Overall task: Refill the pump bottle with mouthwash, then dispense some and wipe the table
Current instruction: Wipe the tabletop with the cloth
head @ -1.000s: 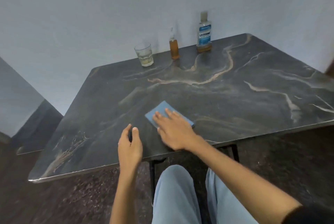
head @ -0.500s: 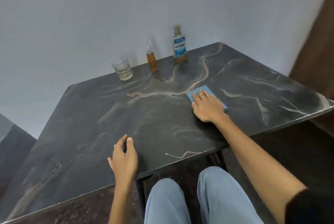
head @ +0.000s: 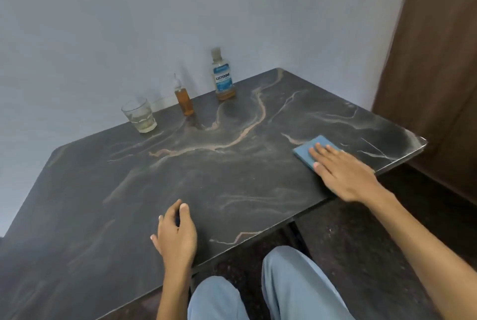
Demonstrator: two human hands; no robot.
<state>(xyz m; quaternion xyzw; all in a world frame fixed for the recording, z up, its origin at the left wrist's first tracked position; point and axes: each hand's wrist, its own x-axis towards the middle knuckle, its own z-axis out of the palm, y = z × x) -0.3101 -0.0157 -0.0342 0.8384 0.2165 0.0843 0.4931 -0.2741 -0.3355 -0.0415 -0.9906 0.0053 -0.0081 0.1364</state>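
Note:
A blue cloth [head: 308, 150] lies flat near the right corner of the dark marble table [head: 180, 180]. My right hand [head: 343, 175] presses on it with straight fingers and covers most of it. My left hand [head: 176, 236] rests on the table near the front edge, fingers loosely curled, holding nothing. Along the back wall stand a small pump bottle [head: 183, 99] with amber liquid, a mouthwash bottle [head: 223, 76] with a blue label, and a glass [head: 139, 116] with a little pale liquid.
A grey wall runs behind the table. A brown door or panel [head: 438, 61] stands at the right, close to the table's right corner. My knees in light blue trousers [head: 284, 291] sit below the front edge.
My right hand has slid the blue cloth from the front middle of the table across to the right corner. My left hand stayed near the front edge. The view has turned to the right.

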